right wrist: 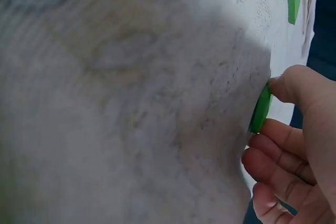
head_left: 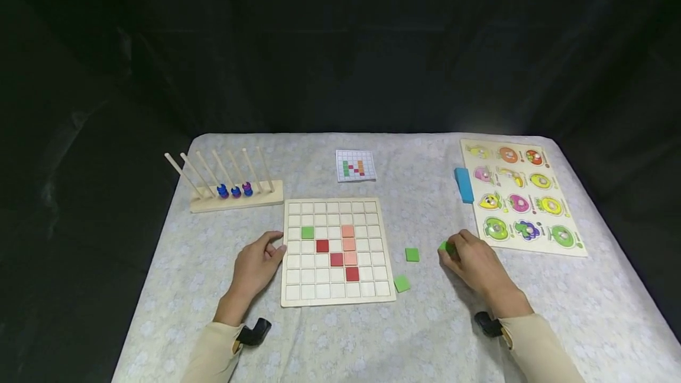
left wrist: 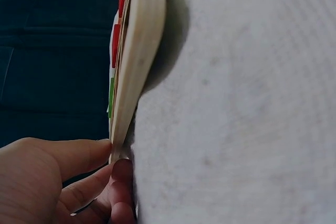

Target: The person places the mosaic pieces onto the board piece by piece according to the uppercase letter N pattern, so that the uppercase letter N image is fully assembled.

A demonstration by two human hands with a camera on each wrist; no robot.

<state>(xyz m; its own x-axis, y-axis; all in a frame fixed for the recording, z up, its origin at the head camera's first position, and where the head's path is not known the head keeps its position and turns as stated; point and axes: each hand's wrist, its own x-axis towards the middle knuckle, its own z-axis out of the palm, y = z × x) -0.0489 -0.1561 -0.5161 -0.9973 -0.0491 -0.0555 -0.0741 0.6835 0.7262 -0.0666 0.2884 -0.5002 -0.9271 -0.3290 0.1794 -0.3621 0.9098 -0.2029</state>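
Observation:
A wooden grid board [head_left: 308,292] lies in the middle of the table in the head view. One green tile [head_left: 307,233], three red tiles [head_left: 337,260] and a column of three pink tiles [head_left: 348,244] sit in its squares. My left hand [head_left: 255,266] pinches the board's left edge, thumb [left wrist: 86,153] on top and fingers at the side and below. To the right of the board, my right hand [head_left: 479,263] pinches a green square tile [right wrist: 261,109] between thumb and fingers, close to the cloth. Most of that tile is hidden in the head view.
Two loose green tiles [head_left: 412,255] lie between board and right hand, one by the board's edge. Behind the board is a printed pattern card [head_left: 356,156]. A peg stand with beads [head_left: 260,198] stands left; a fruit puzzle board [head_left: 495,189] and a blue block [head_left: 464,185] lie right.

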